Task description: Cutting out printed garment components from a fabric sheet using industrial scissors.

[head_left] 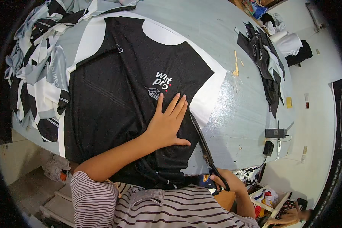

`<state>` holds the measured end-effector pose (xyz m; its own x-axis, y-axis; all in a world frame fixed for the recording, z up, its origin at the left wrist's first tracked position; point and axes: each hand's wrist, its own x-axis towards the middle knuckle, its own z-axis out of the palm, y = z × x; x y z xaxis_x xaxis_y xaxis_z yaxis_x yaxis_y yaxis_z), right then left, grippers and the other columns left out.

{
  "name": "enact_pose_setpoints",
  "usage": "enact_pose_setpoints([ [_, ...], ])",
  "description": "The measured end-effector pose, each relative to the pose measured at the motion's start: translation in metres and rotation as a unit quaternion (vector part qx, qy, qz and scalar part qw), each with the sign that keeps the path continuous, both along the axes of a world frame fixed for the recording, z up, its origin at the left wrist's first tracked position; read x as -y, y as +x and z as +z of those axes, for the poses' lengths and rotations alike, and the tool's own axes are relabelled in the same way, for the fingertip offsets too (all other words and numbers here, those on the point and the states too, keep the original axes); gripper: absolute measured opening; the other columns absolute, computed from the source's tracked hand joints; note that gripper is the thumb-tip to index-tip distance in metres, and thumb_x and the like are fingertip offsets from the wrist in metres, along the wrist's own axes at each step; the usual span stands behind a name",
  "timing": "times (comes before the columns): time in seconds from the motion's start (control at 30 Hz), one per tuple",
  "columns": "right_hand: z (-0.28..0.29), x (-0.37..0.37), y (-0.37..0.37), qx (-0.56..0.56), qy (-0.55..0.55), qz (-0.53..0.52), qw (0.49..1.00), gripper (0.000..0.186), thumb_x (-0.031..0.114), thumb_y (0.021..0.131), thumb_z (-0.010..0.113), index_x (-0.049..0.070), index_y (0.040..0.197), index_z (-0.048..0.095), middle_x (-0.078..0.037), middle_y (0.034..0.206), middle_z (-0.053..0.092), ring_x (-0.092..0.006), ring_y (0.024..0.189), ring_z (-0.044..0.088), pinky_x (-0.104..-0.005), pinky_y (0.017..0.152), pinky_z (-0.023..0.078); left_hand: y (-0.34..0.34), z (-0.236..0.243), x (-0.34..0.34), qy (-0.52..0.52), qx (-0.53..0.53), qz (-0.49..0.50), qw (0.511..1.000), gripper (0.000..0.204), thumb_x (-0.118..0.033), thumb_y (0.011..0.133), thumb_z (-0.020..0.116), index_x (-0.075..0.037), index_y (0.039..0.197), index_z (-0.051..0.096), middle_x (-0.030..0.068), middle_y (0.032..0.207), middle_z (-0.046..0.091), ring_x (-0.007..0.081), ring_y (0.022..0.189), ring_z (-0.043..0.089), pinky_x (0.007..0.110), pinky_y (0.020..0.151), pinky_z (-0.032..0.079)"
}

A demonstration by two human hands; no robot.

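Observation:
A black jersey panel (98, 87) with white and grey prints on its chest lies on the table over a white pattern-shaped sheet (209, 104), whose edges stick out around it. My left hand (167, 123) rests flat on the panel just below the chest prints, fingers spread and thumb out to the right. In my right hand (230, 180), at the table's near edge, are long dark scissors (204, 146). Their blades point away from me and reach the panel's right edge beside my left hand. Whether the blades are apart is hard to make out. Toward me the black cloth bunches up in folds.
Grey, white and black cut pieces (45, 83) pile up on the left of the grey table (186, 15). More black pieces (260, 57) lie at the far right. A black power adapter (275, 133) with cables sits on the right edge. Below it stands a crate of cloth (268, 197).

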<state>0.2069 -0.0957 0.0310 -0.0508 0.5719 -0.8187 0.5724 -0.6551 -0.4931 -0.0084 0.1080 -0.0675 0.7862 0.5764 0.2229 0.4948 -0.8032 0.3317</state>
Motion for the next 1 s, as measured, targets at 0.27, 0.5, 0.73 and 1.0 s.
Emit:
enact_pose_setpoints([
  [0.27, -0.009, 0.013, -0.008, 0.019, -0.003, -0.016, 1.0, 0.039, 0.035, 0.095, 0.054, -0.004, 0.091, 0.053, -0.008, 0.06, 0.052, -0.0158, 0.051, 0.054, -0.03, 0.049, 0.043, -0.002, 0.001, -0.001, 0.0, 0.004, -0.005, 1.0, 0.113, -0.079, 0.066, 0.054, 0.008, 0.136, 0.036, 0.0201, 0.147, 0.03, 0.0323, 0.14, 0.02, 0.064, 0.108, 0.01],
  [0.5, -0.019, 0.023, -0.025, 0.008, 0.072, -0.019, 0.997, 0.036, 0.034, 0.096, 0.052, 0.0, 0.085, 0.051, -0.006, 0.062, 0.051, -0.0147, 0.053, 0.054, -0.029, 0.049, 0.042, -0.019, 0.016, -0.034, -0.036, 0.034, -0.1, 0.994, 0.085, -0.067, 0.079, 0.053, -0.004, 0.136, 0.044, 0.015, 0.145, 0.037, 0.0302, 0.139, 0.025, 0.061, 0.109, 0.012],
  [0.73, -0.009, 0.036, -0.005, -0.003, 0.102, -0.035, 0.994, 0.037, 0.038, 0.097, 0.048, 0.004, 0.086, 0.055, -0.003, 0.056, 0.053, -0.0129, 0.049, 0.052, -0.0279, 0.047, 0.041, -0.017, 0.009, -0.031, 0.026, -0.059, -0.066, 0.996, 0.093, -0.074, 0.077, 0.049, -0.006, 0.141, 0.037, 0.0153, 0.15, 0.028, 0.0344, 0.141, 0.016, 0.064, 0.109, 0.007],
  [1.0, 0.013, 0.039, 0.056, 0.012, 0.047, 0.051, 0.998, 0.051, 0.051, 0.091, 0.052, 0.001, 0.087, 0.055, -0.007, 0.062, 0.055, -0.0169, 0.054, 0.057, -0.0307, 0.051, 0.045, 0.031, 0.021, 0.027, -0.022, -0.041, -0.058, 0.997, 0.096, -0.066, 0.08, 0.052, 0.003, 0.142, 0.03, 0.022, 0.15, 0.021, 0.0402, 0.139, 0.017, 0.066, 0.105, 0.007],
])
